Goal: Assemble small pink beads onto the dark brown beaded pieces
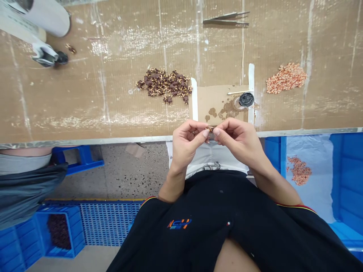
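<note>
My left hand [185, 141] is closed in a pinch at the table's front edge. Between its thumb and fingertips shows a small dark part with gold-coloured tips [210, 129]. Right beside that part, my right hand [236, 138] is also pinched closed; whatever it holds is too small or hidden to name. Just beyond the hands lies a cardboard work patch [207, 100] with wet-looking stains. On its right side sit a small round pot of black matter [246, 99] and a cotton swab [240, 92].
Dark gold-tipped parts form a pile [167, 85] on the left, small orange pieces another [286, 78] on the right. Tweezers [226, 19] lie at the back, a white bottle [44, 53] at far left. Blue crates [347, 181] flank me below; another person's clothed lap [28, 185] shows left.
</note>
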The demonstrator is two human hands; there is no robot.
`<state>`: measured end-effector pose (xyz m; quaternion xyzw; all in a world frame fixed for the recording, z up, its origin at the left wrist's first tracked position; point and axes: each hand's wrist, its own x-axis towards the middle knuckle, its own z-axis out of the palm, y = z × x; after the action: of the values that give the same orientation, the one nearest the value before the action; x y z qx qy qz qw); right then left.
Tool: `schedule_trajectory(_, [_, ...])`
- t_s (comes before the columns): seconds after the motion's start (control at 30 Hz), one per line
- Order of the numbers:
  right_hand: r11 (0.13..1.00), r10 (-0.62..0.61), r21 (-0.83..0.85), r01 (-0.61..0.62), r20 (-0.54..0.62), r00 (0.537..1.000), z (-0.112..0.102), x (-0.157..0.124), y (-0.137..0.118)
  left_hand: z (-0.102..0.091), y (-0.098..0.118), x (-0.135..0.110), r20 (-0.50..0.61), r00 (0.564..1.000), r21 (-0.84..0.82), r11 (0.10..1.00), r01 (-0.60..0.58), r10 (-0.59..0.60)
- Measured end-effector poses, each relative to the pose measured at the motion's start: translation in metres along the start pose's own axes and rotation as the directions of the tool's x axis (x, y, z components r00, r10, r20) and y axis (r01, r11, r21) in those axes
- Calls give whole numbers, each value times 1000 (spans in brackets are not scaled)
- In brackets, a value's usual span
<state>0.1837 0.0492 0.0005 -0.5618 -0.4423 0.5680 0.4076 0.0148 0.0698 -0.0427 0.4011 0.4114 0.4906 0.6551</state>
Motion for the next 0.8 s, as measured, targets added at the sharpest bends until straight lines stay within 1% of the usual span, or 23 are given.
schedule_trajectory(0.07, [997, 51, 56, -53, 43, 998, -3, 2, 2, -2, 2, 0, 12, 998, -1, 998, 58, -58])
schedule_trajectory(0.13, [990, 89, 105, -98, 88, 992, -6, 4, 5, -3, 3, 0, 13, 996, 3, 996, 87, -87])
schedule_trajectory(0.27, [974, 118, 178, -141, 134, 984, -8, 5, 11, -1, 7, -2, -3, 995, 42, 995, 95, -95])
schedule_trajectory(0.4, [952, 129, 252, -172, 178, 975, -4, 5, 14, 2, 10, -4, -28, 995, 100, 990, 102, -100])
schedule_trajectory(0.57, [904, 156, 359, -232, 229, 961, 0, 6, 14, 4, 10, -3, -34, 996, 72, 993, 89, -87])
schedule_trajectory(0.67, [923, 142, 327, -202, 199, 970, 2, 6, 14, 3, 11, -2, -13, 996, 60, 994, 89, -88])
schedule_trajectory(0.8, [992, 59, 108, -67, 70, 996, 3, 1, 11, -5, 15, 0, 68, 988, 143, 981, 127, -138])
